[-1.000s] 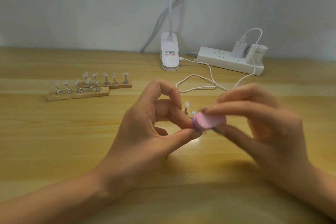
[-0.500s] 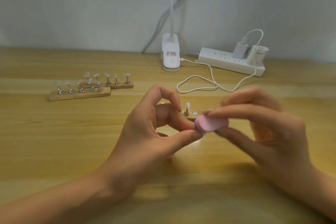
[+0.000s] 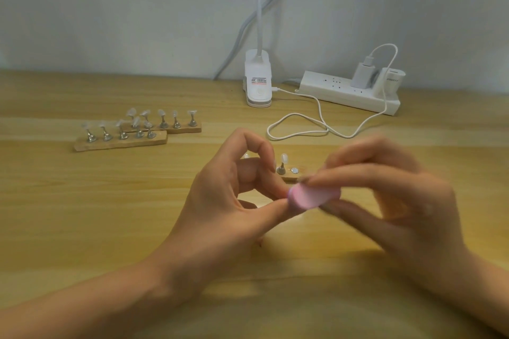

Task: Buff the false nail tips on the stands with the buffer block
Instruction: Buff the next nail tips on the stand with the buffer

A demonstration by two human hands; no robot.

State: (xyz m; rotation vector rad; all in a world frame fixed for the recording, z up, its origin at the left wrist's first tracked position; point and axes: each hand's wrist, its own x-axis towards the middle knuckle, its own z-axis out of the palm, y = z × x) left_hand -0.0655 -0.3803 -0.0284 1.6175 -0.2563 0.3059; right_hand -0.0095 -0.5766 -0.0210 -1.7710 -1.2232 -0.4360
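Note:
My right hand (image 3: 391, 201) pinches a pink buffer block (image 3: 312, 197) between thumb and fingers, and the block is blurred. My left hand (image 3: 228, 206) pinches something small between thumb and middle finger right against the block's left end; the item itself is hidden. Behind the fingers lies a wooden stand strip (image 3: 290, 177) with one metal post carrying a clear nail tip (image 3: 283, 158) and a bare metal disc (image 3: 294, 170). Two more wooden strips (image 3: 121, 143) with several tips on posts lie at the left.
A white clip lamp base (image 3: 258, 85) stands at the back by the wall. To its right a white power strip (image 3: 349, 93) holds a charger and an adapter, and a looped white cable (image 3: 297, 129) trails over the wooden table (image 3: 82, 215).
The buffer block has slid slightly back and forth against my left fingertips and is now more blurred. Both hands stay in about the same place.

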